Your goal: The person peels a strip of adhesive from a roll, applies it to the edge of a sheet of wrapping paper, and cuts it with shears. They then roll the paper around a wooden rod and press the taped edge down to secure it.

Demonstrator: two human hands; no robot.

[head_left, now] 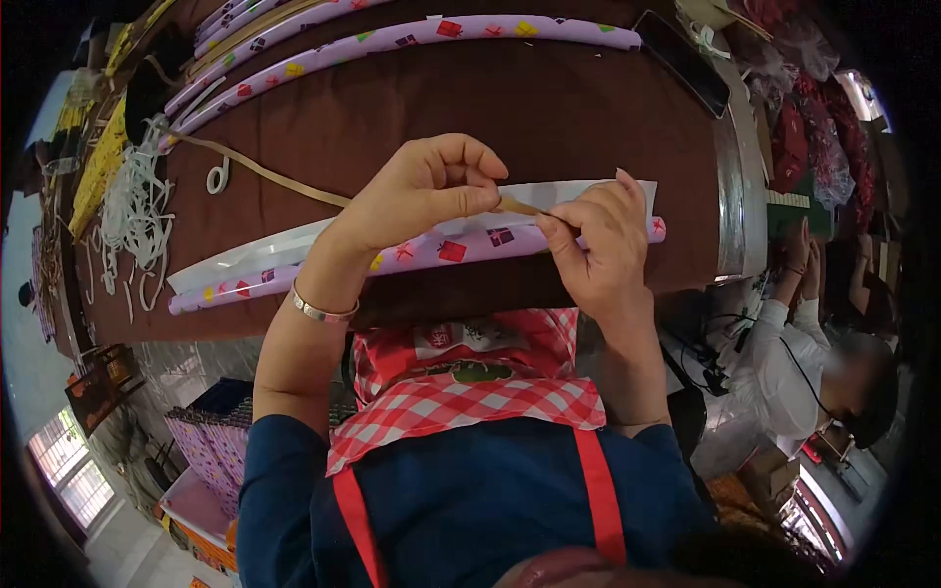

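Observation:
My left hand (421, 193) is closed in a pinch on a narrow tan strip (270, 174), which trails off to the upper left across the table. A short piece of the strip spans the gap to my right hand (605, 243), whose thumb and fingers pinch its other end. Below both hands lies a roll of lilac wrapping paper (451, 252) printed with small coloured gift boxes. The white underside (250, 259) of its loose edge shows along the far side, partly hidden by my hands and forearm.
More wrapping paper rolls (392, 44) lie along the far side of the brown tablecloth (470, 108). A black phone (686, 64) is at the far right. White strips (132, 216) are heaped at left, beside a small white ring (218, 176). Another person (784, 372) sits at right.

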